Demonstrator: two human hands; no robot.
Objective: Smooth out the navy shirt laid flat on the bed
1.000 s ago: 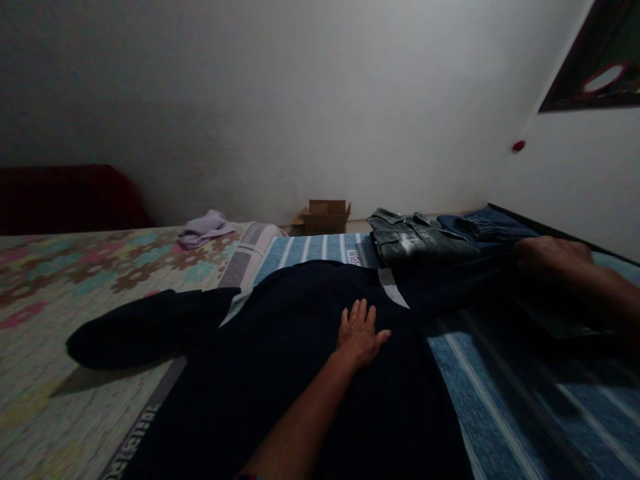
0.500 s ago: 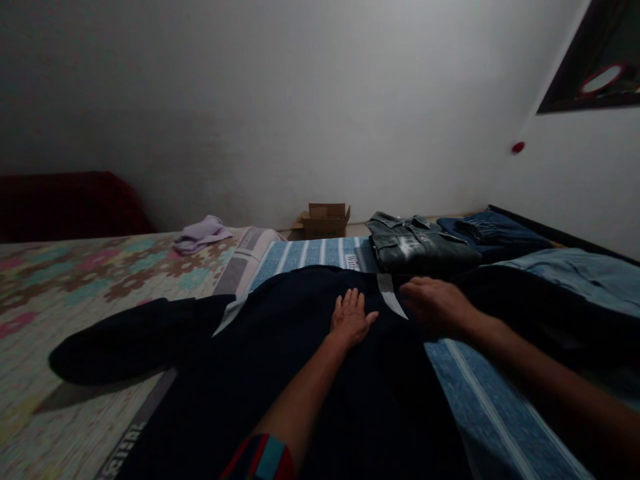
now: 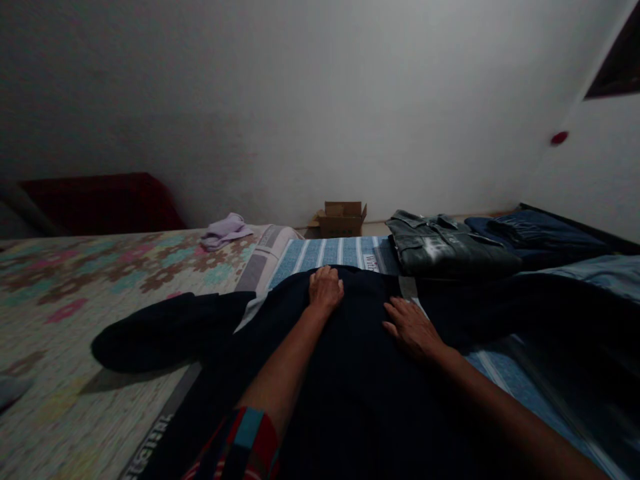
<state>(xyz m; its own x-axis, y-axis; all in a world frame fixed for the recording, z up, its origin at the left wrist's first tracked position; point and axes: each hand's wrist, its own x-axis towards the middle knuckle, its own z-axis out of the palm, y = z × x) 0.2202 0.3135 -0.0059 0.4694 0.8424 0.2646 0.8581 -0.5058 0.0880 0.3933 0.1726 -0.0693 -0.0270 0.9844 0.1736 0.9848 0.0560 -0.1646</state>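
Note:
A dark navy long-sleeved sweatshirt (image 3: 357, 380) with pale shoulder strips lies spread out, its neck end away from me. Just below the neckline, my left hand (image 3: 326, 291) has its fingers curled down and closed on the cloth. My right hand (image 3: 413, 328) rests on the sweatshirt beside the right-hand pale strip, palm down, fingers stretched out. One sleeve reaches left over a floral bed cover; the other runs off to the right.
A folded grey-green denim jacket (image 3: 445, 247) and dark blue folded jeans (image 3: 540, 233) lie at the far right. A lilac cloth (image 3: 226, 231) sits far left on the floral cover (image 3: 135, 267). Beyond the bed edge stands an open cardboard box (image 3: 343, 220), near the wall.
My left hand has slid left and up toward the neckline, its fingers now curled. My right hand has come left and down onto the sweatshirt. The camera view has turned slightly left.

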